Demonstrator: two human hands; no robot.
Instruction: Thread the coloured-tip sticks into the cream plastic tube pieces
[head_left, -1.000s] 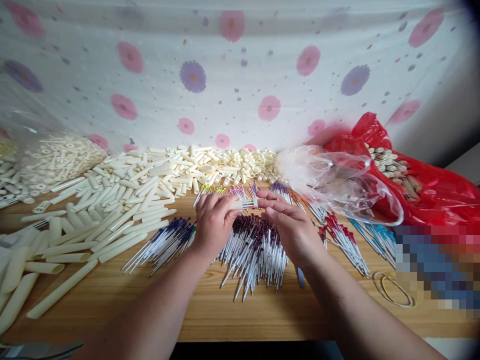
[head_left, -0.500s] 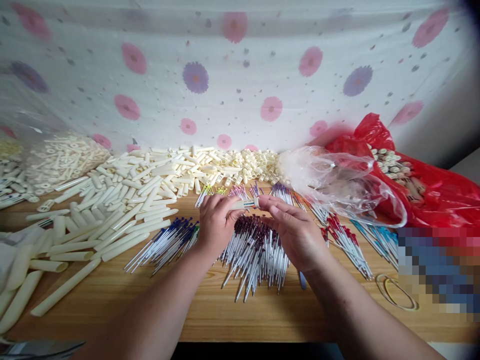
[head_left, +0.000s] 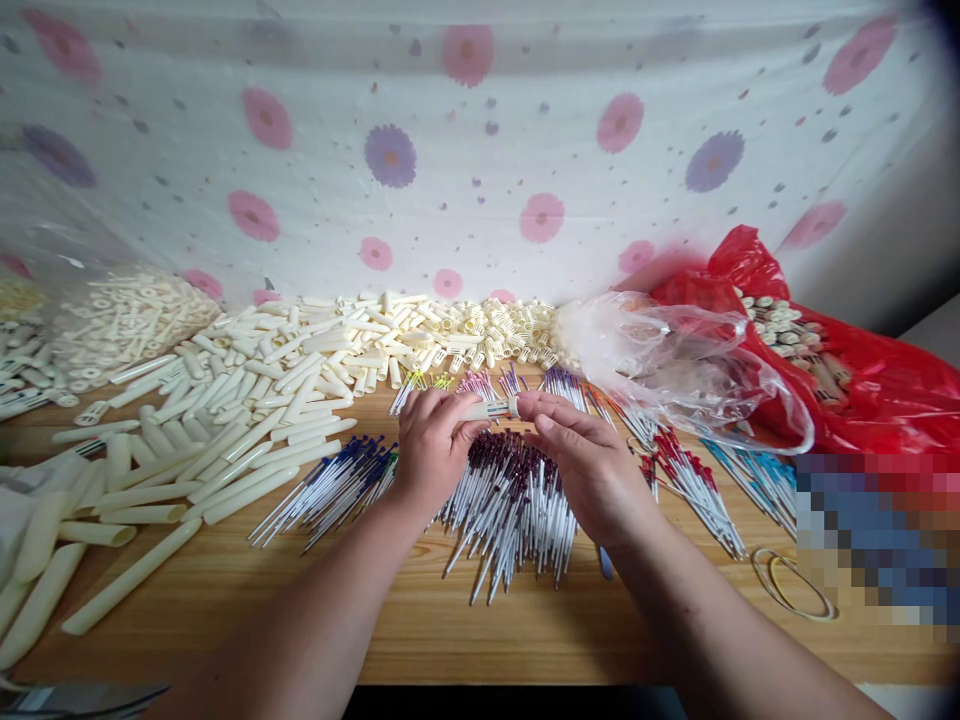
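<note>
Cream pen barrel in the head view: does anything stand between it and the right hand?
Nothing visible does. The left hand holds the cream pen barrel, and the right hand is at its other end. The dark-topped refills lie lower, on the table, not between them.

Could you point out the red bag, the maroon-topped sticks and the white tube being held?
Red bag (head_left: pixel 889 380), head view: its crumpled side.
Maroon-topped sticks (head_left: pixel 517 492), head view: white shafts mid-pile.
White tube (head_left: pixel 495 409), head view: its printed part.
</note>
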